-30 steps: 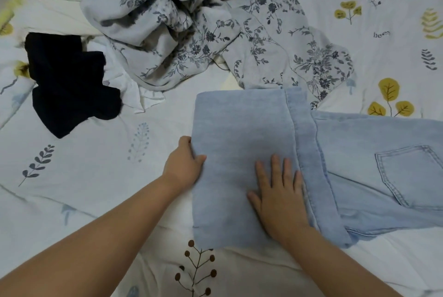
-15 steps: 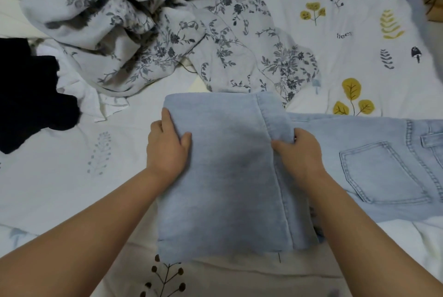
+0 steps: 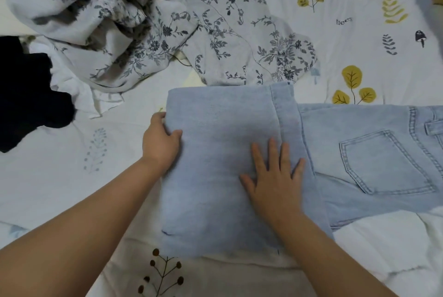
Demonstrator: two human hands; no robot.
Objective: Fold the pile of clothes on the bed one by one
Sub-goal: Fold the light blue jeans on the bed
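I saw the bed [image 3: 359, 33] carrying the jeans [image 3: 215, 153] at centre (legs folded over). My right hand [image 3: 275, 181] pressed flat, fingers spread toward twelve o'clock; my left hand [image 3: 160, 143] pinched their nine o'clock edge.

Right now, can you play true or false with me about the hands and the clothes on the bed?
1. The right hand lies flat on the folded jeans. True.
2. The left hand is holding the black garment. False: it grips the left edge of the jeans; the black garment lies apart, far to the left.
3. A back pocket shows on the jeans to the right of the right hand. True.
4. The flowered garment is neatly folded. False: it lies crumpled above the jeans.
5. The jeans are dark blue. False: they are light blue.
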